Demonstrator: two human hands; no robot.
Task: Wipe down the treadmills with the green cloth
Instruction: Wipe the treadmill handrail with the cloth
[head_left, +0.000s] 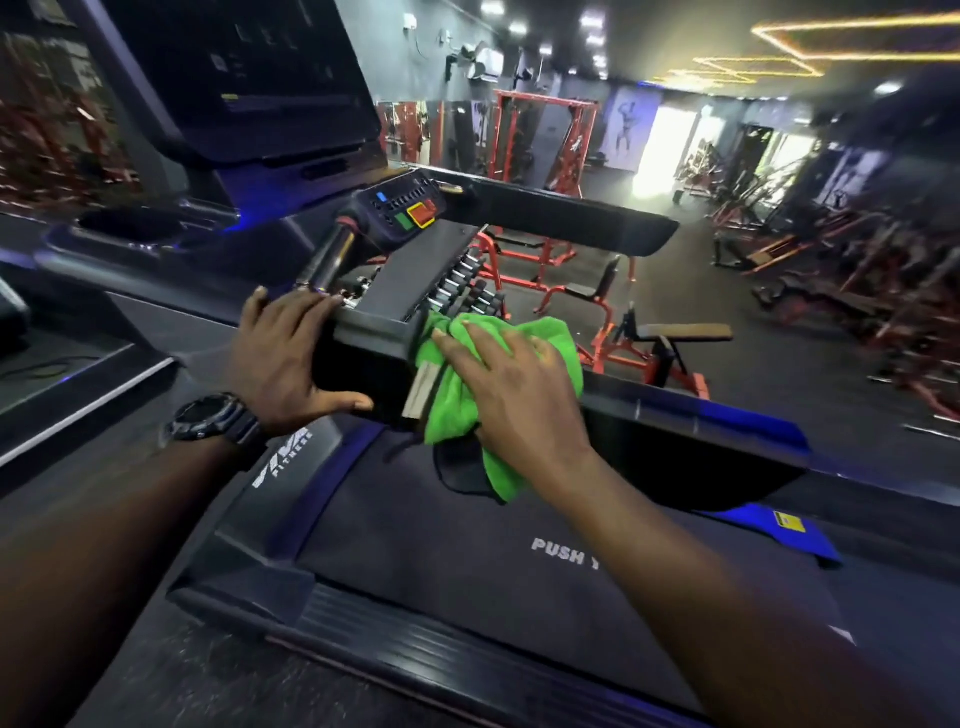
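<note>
Two hands are seen on the same treadmill (467, 561) handrail here. The green cloth (457, 405) is bunched against the near end of the black handrail (374, 332), draped over its right side and hanging down toward the belt. The right hand (509, 395) is laid flat on top of the cloth, fingers (457, 348) stretched out fairly straight and spread, so the cloth is pressed rather than gripped; most of it is tucked under the palm, with a green fold poking out past the fingertips and another flap dangling below the wrist.

The left hand (285, 358) is wrapped around the end of that rail from the other side, fingers curled over the top edge and the thumb hooked underneath. A dark wristwatch (215, 418) is worn on that arm.

Further up the rail, a control pad (405, 208) with green and red buttons can be made out, and a dark console screen (244, 78) is up at the top left. "PUSH" is printed on the belt. Red gym racks (540, 135) and benches are seen across the floor behind, pretty blurred.
</note>
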